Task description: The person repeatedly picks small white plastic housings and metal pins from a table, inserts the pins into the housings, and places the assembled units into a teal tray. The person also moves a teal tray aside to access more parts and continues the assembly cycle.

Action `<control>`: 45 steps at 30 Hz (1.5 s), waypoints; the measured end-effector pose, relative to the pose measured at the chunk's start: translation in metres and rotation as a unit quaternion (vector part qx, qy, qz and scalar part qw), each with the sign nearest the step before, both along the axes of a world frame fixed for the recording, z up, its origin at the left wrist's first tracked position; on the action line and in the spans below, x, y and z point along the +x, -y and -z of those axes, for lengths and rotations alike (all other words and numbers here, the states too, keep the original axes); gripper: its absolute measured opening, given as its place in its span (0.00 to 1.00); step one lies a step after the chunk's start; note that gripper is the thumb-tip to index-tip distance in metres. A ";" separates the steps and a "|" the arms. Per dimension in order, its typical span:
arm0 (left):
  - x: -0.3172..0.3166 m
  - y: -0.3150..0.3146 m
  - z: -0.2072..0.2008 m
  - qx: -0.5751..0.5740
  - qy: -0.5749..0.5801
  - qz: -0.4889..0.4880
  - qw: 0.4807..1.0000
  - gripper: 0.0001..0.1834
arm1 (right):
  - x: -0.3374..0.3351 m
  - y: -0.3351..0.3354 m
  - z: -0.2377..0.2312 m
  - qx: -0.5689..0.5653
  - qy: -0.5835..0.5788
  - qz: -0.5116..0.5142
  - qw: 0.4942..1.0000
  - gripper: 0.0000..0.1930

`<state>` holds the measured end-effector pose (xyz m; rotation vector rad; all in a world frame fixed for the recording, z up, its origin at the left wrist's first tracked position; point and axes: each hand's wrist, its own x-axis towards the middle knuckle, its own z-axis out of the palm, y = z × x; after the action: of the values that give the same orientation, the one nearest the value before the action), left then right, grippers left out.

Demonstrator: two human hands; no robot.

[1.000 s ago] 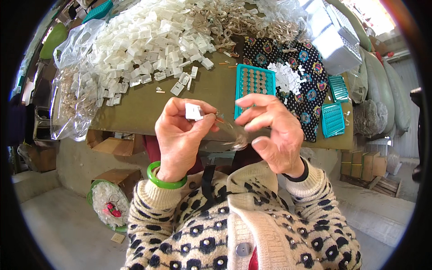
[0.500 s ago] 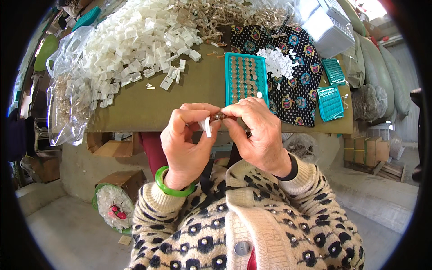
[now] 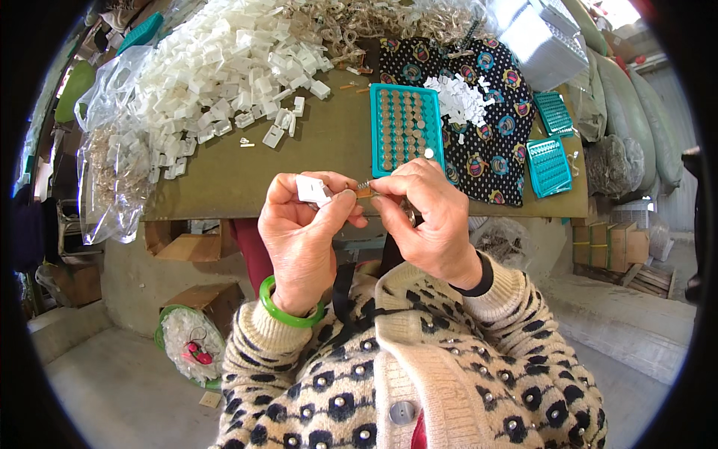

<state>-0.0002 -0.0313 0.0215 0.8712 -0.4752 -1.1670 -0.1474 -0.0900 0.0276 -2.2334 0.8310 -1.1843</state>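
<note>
My left hand [image 3: 303,232] is closed, pinching a small white plastic casing [image 3: 313,190] between thumb and fingers. My right hand [image 3: 426,213] meets it at the table's front edge, thumb and forefinger pinched on a small coppery metal strip [image 3: 364,192]. A thin coil, apparently a spring [image 3: 364,184], shows beside the strip between the fingertips. Something shiny and rounded sits under the right fingers, too hidden to name. Just beyond the hands lies a teal tray [image 3: 375,138] with rows of round coppery pieces and one white disc [image 3: 428,153].
White plastic casings [image 3: 224,82] are heaped at the far left, clear brownish parts [image 3: 344,34] behind. Small white pieces [image 3: 460,101] lie on a patterned black cloth [image 3: 479,168]. Teal trays [image 3: 550,165] are at the right. Below stands a basin of white material [image 3: 183,337].
My left hand has turned, bringing the white casing up and leftward into fuller view. The coppery strip and coil now show between the fingertips. My right hand keeps its pinch.
</note>
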 end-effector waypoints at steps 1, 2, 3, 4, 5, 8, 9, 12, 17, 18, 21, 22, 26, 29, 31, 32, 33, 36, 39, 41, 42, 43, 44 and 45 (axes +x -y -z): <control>0.000 0.000 0.000 0.010 -0.004 0.005 1.000 0.10 | 0.000 0.002 0.001 -0.047 -0.009 0.000 0.999 0.11; 0.000 0.000 0.000 0.020 -0.009 0.011 1.000 0.09 | -0.001 0.003 0.002 -0.055 -0.018 0.001 0.998 0.11; 0.001 0.000 0.000 0.033 -0.013 0.016 0.999 0.09 | -0.002 0.003 0.003 -0.066 -0.026 0.001 0.997 0.12; 0.001 0.000 0.000 0.038 -0.004 0.022 0.999 0.09 | -0.003 0.004 0.004 -0.077 -0.029 0.001 0.997 0.12; 0.001 -0.001 0.000 0.045 0.004 0.027 0.999 0.08 | -0.003 0.004 0.005 -0.057 -0.025 -0.004 0.998 0.12; 0.004 -0.002 0.001 0.055 -0.017 0.064 0.996 0.10 | -0.006 0.002 0.004 0.023 0.009 -0.016 1.000 0.11; 0.006 -0.003 0.001 0.061 -0.033 0.079 0.994 0.11 | -0.006 0.001 0.004 0.061 0.027 -0.017 0.998 0.10; 0.009 -0.002 0.002 0.077 -0.097 0.105 0.987 0.10 | -0.008 -0.003 0.000 0.180 0.022 -0.026 0.983 0.09; 0.010 -0.001 0.002 0.076 -0.116 0.108 0.984 0.08 | -0.001 -0.002 0.000 -0.061 0.013 -0.013 0.998 0.11; 0.009 -0.001 0.002 0.080 -0.114 0.112 0.984 0.08 | 0.001 0.000 0.001 -0.094 0.009 -0.029 0.995 0.12; 0.005 -0.001 0.004 0.072 -0.101 0.097 0.987 0.11 | 0.000 0.001 0.000 -0.080 0.019 -0.034 0.996 0.12; 0.006 -0.002 0.005 0.086 -0.096 0.100 0.987 0.13 | -0.001 0.000 -0.001 -0.044 0.037 -0.030 0.998 0.11; 0.014 -0.003 0.013 0.068 -0.103 0.135 0.983 0.19 | -0.004 -0.006 -0.005 0.090 0.071 -0.026 0.993 0.08; 0.016 -0.003 0.016 0.049 -0.119 0.161 0.979 0.21 | -0.003 -0.007 -0.006 0.134 0.072 -0.024 0.988 0.07; 0.016 -0.004 0.015 0.053 -0.121 0.160 0.978 0.21 | -0.003 -0.007 -0.007 0.130 0.045 -0.017 0.990 0.07; 0.014 -0.006 0.014 0.060 -0.118 0.154 0.979 0.21 | -0.004 -0.007 -0.007 0.170 0.061 -0.028 0.983 0.06; 0.013 -0.007 0.013 0.056 -0.114 0.151 0.980 0.21 | -0.004 -0.008 -0.007 0.214 0.077 -0.032 0.973 0.06; 0.014 -0.005 0.014 0.048 -0.142 0.168 0.974 0.20 | -0.007 -0.008 -0.007 0.282 0.087 -0.053 0.954 0.04; 0.014 -0.003 0.020 0.028 -0.152 0.167 0.974 0.19 | -0.008 -0.008 -0.006 0.319 0.099 -0.056 0.941 0.04; 0.013 -0.003 0.023 0.037 -0.142 0.162 0.976 0.17 | -0.009 -0.008 -0.005 0.348 0.121 -0.056 0.928 0.04; 0.013 -0.004 0.024 0.042 -0.135 0.162 0.977 0.16 | -0.009 -0.008 -0.005 0.365 0.135 -0.059 0.919 0.03; 0.012 -0.004 0.025 0.040 -0.135 0.161 0.977 0.15 | -0.009 -0.008 -0.006 0.383 0.151 -0.063 0.909 0.03; 0.012 -0.004 0.026 0.038 -0.133 0.163 0.977 0.15 | -0.010 -0.008 -0.006 0.401 0.156 -0.062 0.901 0.04; 0.012 -0.004 0.027 0.036 -0.131 0.164 0.977 0.15 | -0.010 -0.008 -0.007 0.421 0.161 -0.062 0.890 0.04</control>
<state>0.0117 -0.0274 -0.0053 0.7025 -0.3687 -1.5866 -0.1575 -0.0820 0.0341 -1.3160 0.8307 -0.8564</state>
